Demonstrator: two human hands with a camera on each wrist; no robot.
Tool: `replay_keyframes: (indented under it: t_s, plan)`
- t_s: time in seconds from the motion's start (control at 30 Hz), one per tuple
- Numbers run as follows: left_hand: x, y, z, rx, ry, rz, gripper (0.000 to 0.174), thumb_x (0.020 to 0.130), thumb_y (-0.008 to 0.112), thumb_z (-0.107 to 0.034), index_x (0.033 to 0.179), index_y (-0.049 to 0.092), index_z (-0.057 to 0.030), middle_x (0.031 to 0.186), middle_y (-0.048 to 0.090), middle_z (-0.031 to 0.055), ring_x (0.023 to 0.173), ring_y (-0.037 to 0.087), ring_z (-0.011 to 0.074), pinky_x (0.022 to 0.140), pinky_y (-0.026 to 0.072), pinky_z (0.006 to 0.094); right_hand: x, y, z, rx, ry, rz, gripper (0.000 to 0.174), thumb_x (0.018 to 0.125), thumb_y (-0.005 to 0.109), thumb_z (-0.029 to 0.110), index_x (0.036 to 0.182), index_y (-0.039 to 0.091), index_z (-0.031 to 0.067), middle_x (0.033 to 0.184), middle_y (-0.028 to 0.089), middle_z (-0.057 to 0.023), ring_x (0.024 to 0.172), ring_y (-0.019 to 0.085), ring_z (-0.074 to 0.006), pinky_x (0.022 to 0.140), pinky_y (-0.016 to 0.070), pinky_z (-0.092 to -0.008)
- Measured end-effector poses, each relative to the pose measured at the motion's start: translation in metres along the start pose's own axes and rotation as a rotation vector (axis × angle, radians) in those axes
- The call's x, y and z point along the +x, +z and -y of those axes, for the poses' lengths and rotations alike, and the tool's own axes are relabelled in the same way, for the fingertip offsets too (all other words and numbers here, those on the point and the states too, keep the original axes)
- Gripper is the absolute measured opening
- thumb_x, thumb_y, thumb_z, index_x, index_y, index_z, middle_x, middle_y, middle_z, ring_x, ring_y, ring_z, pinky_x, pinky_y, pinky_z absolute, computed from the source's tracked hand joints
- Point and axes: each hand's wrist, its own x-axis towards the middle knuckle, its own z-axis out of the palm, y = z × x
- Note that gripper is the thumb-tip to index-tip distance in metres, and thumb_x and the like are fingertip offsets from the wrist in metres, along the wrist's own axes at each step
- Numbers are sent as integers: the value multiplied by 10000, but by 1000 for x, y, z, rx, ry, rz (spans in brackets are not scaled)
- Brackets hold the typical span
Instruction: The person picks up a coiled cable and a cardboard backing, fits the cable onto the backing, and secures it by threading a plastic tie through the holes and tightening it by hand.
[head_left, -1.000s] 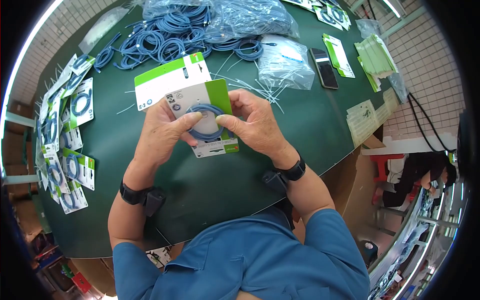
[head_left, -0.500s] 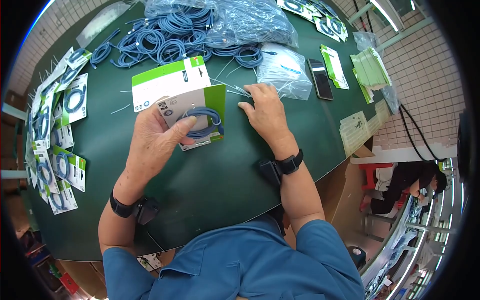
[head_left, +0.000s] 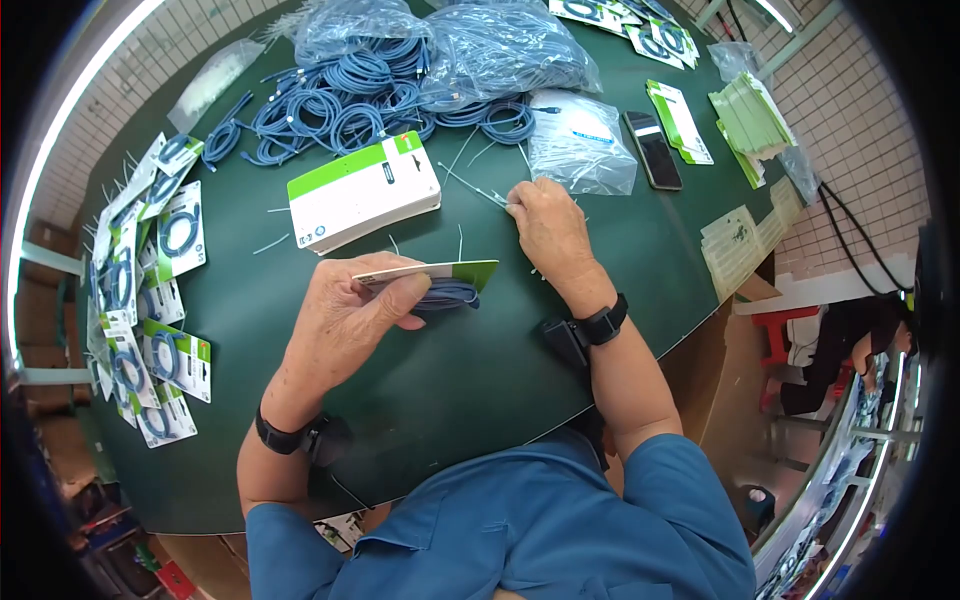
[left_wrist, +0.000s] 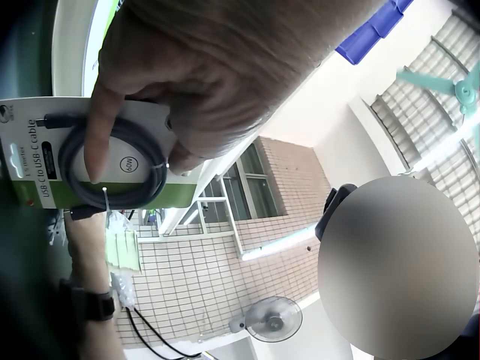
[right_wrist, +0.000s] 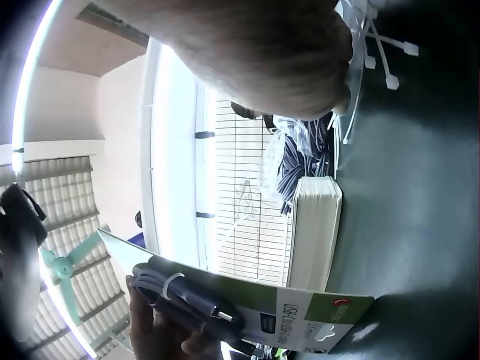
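Note:
My left hand (head_left: 345, 312) holds a white-and-green packaging card (head_left: 478, 270), thumb in front of it. A coiled blue USB-C cable (head_left: 452, 294) lies against the card's near face. Tilted so that its top edge shows in the head view, the card has two thin white tails standing up behind it. In the left wrist view one finger crosses the coil (left_wrist: 155, 176). Farther right, my right hand (head_left: 552, 232) is down at the loose white cable ties (head_left: 468, 184), thumb and fingers pinching at one tie's end. Tie heads (right_wrist: 391, 81) show beside the fingertips in the right wrist view.
A stack of blank cards (head_left: 365, 195) lies just beyond the left hand. Behind it are heaped blue cables (head_left: 350, 95) and plastic bags (head_left: 510, 55). Carded cables (head_left: 180, 235) overlap at the left. A clear bag (head_left: 580, 145) and a phone (head_left: 653, 150) lie at right.
My right hand let go of the card and moved right to the cable ties, its fingers closing there. My left hand lowered the card toward me and tipped it nearly edge-on.

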Motion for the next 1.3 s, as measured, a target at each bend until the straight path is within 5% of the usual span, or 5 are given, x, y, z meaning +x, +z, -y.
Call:
replay_keyframes:
  t_s: [0.6, 0.87, 0.97, 1.07, 1.3]
  plan:
    - [-4, 11, 4, -42, 230, -27, 283, 1034, 699, -186, 1233, 757, 6, 1200, 748, 156, 1019, 724, 205, 798, 647, 312, -2, -24, 12, 172, 23, -183, 92, 896, 748, 149, 903, 772, 61, 882, 749, -91, 774, 716, -319, 709, 563, -411]
    - [-4, 13, 4, 13, 270, -54, 272, 1019, 708, -176, 1227, 762, -9, 1184, 757, 166, 1030, 733, 225, 789, 632, 317, -1, -36, 10, 270, 98, -71, 143, 903, 781, 134, 997, 735, 37, 867, 766, -99, 675, 704, -188, 651, 542, -315]
    - [-2, 13, 6, 28, 233, -61, 245, 975, 738, -71, 1210, 764, -7, 1157, 768, 147, 1005, 740, 206, 811, 604, 303, 1, -44, 13, 392, 120, -214, 153, 925, 782, 90, 1051, 739, 15, 852, 773, -83, 690, 678, -103, 642, 527, -265]
    - [2, 15, 11, 278, 455, -70, 265, 937, 776, -69, 1197, 770, -19, 1123, 777, 164, 986, 759, 257, 833, 592, 328, 3, -47, 9, 614, 137, -232, 157, 934, 782, 76, 1060, 737, -7, 865, 771, -78, 706, 661, -82, 647, 526, -244]
    - [-2, 20, 4, 354, 466, -77, 288, 894, 823, -87, 1166, 772, -7, 1131, 774, 179, 1045, 761, 309, 884, 591, 348, 2, -55, 13, 1078, 251, -174, 155, 964, 776, 94, 1050, 740, -30, 893, 773, -94, 700, 635, -78, 629, 502, -212]
